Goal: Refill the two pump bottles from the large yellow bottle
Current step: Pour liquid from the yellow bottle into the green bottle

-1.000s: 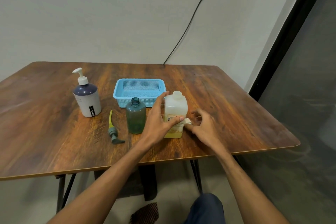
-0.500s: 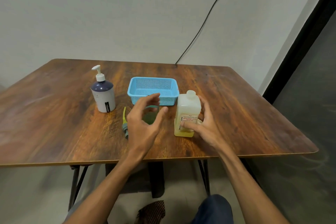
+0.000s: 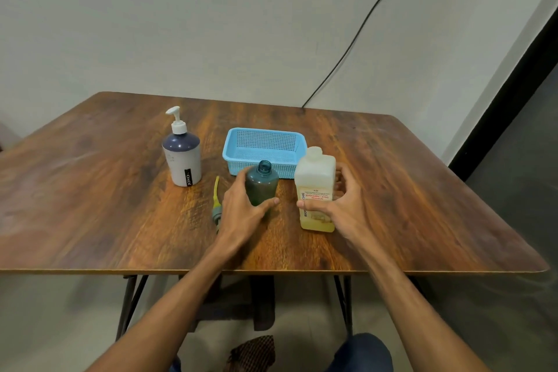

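Both bottles stand upright on the surface [image 3: 120,205], close but apart. The left hand [image 3: 241,214] curls its fingers [image 3: 270,203] round the open green bottle [image 3: 262,187]. The right hand [image 3: 344,205] wraps the large yellow bottle [image 3: 315,181] just to its right. Pouring would likely mean tipping leftward.

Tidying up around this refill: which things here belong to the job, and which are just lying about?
In the job: yellow bottle, green bottle, loose pump, white pump bottle.
Lying about: blue basket, wall cable.
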{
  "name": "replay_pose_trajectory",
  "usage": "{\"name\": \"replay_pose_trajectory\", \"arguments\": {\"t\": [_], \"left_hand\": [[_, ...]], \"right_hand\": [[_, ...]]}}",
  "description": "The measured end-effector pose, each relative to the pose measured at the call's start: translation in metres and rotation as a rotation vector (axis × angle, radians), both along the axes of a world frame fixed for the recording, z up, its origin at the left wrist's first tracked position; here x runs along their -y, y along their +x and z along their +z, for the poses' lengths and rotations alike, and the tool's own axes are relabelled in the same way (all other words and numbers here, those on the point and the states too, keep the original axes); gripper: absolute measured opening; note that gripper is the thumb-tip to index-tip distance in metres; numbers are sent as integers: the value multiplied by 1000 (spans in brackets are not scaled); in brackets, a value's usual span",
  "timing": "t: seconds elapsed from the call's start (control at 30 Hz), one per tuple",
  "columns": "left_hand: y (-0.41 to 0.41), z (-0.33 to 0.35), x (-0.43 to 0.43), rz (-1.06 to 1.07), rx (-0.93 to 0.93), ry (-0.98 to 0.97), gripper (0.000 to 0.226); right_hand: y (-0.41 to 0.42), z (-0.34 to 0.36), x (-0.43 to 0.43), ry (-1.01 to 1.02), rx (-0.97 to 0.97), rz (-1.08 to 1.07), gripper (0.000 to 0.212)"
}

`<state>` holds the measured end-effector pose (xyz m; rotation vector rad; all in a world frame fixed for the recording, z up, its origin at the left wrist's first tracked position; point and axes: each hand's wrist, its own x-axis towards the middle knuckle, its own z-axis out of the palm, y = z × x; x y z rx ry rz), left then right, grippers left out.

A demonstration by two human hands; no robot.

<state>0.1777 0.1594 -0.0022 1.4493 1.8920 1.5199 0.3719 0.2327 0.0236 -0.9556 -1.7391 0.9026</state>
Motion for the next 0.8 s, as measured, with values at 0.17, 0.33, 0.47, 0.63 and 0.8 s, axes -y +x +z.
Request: {"name": "replay_pose_trajectory", "arguments": {"t": [0.17,0.33,0.47,0.63,0.8], "left_hand": [[-7,8,-3,38,-42,33,81],[-11,10,-4,4,-59,33,86],[-14,14,-3,-6,-53,45,88],[-18,18,-5,-16,-57,60,90],[-21,21,-7,-18,-66,51,91]], "right_hand": [[-10,21,-9,182,192,-20,87],[-15,36,-13,349,468,-69,94],[-16,41,-15,408,572,-112,92],[-15,45,-19,511,694,-179,88],[-13,51,-19,573,752,-206,86]]}}
